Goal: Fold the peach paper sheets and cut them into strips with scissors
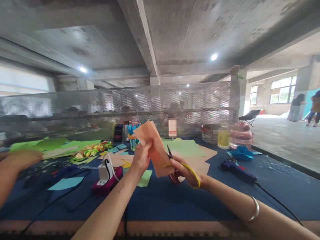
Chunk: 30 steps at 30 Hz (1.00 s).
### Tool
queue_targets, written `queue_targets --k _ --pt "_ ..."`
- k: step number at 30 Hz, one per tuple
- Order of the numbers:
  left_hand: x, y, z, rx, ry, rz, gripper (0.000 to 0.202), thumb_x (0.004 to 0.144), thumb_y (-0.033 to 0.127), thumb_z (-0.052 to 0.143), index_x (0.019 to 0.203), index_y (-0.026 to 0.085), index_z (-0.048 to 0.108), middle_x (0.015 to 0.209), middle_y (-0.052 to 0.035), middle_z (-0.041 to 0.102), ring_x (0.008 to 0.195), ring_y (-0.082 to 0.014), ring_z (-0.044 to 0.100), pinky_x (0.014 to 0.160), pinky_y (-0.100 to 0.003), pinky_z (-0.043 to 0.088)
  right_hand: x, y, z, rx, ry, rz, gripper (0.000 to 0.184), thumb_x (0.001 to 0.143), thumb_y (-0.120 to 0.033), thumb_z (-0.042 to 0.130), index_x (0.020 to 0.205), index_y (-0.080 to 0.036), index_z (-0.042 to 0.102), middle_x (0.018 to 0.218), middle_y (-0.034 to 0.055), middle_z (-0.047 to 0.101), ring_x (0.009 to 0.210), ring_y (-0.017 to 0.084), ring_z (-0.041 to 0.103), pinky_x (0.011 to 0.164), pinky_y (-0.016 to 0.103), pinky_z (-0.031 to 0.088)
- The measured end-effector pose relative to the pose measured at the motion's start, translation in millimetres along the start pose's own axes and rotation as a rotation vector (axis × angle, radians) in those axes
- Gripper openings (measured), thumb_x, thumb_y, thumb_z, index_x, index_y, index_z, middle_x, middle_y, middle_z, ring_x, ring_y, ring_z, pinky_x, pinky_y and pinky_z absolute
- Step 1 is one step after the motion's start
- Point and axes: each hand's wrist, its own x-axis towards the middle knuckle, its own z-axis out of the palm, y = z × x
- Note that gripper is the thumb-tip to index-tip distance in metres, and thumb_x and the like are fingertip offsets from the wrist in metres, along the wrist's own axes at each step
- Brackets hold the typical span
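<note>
Pinched between the thumb and fingers of my left hand (pixel 142 156) is a folded sheet of orange paper (pixel 158 150), raised above the table and tilted. My right hand (pixel 182 169) grips a pair of scissors (pixel 193 173) with a yellow handle; the dark blades point up beside the paper's right edge. Whether the blades touch the paper I cannot tell. Below and behind my hands lie light green sheets (pixel 186 147) and more orange paper (pixel 203 167). A small green square (pixel 145 179) rests on the blue table near my left wrist.
At right are a glue gun (pixel 238 170) with its cord, a blue paper flower (pixel 240 152), a bottle of yellow liquid (pixel 223 136) and a pink container (pixel 240 136). Left of me stands a power strip (pixel 107 181) with a white plug. Another person's arm (pixel 20 163) reaches in at far left.
</note>
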Motion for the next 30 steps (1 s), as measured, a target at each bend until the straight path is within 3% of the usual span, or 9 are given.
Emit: queue_targets --k 10,16,22,26,30 --pt "1.1 0.3 -1.5 -0.012 0.002 -0.005 0.032 0.050 0.025 0.086 0.075 0.015 0.069 0.068 0.0011 0.072 0.059 -0.0121 0.064 0.058 -0.021 0.049 -1.7 -1.1 3.4 0.033 0.020 -0.038 0.043 0.089 -0.061 0.038 0.085 -0.019 0.044 0.059 -0.0041 0.047 0.049 0.010 0.047 0.046 0.022 0.037" --pt "-6.6 -5.5 4.6 0.014 -0.042 -0.041 0.037 0.050 0.025 0.086 0.080 0.014 0.068 0.070 -0.0010 0.072 0.060 -0.0150 0.066 0.062 -0.026 0.051 -2.3 -1.1 3.2 0.034 0.057 0.010 0.046 0.085 -0.064 0.042 0.095 -0.019 0.048 0.059 -0.0039 0.048 0.047 0.010 0.047 0.046 0.023 0.037" --pt "-6.0 -3.5 4.2 0.029 -0.054 -0.036 0.040 0.048 0.028 0.086 0.081 0.015 0.068 0.070 -0.0011 0.072 0.066 -0.0186 0.068 0.070 -0.030 0.052 -3.4 -2.7 2.3 0.019 0.097 -0.024 0.045 0.088 -0.062 0.039 0.091 -0.019 0.049 0.056 -0.0048 0.046 0.048 0.011 0.048 0.048 0.024 0.040" --pt "-10.7 -4.2 6.6 0.048 -0.076 -0.062 0.039 0.048 0.027 0.086 0.080 0.014 0.068 0.070 -0.0019 0.073 0.062 -0.0170 0.067 0.063 -0.026 0.051 -3.6 -7.3 3.1 0.046 0.106 0.018 0.047 0.085 -0.063 0.044 0.098 -0.019 0.051 0.067 -0.0026 0.050 0.052 0.010 0.050 0.049 0.023 0.042" --pt "-16.2 -5.5 11.0 0.062 -0.096 -0.100 0.036 0.048 0.026 0.086 0.076 0.012 0.069 0.069 -0.0028 0.073 0.057 -0.0147 0.065 0.057 -0.023 0.050 -4.5 -9.7 1.9 0.034 0.150 0.014 0.049 0.084 -0.064 0.047 0.105 -0.020 0.053 0.084 0.0013 0.056 0.074 0.014 0.058 0.064 0.025 0.047"
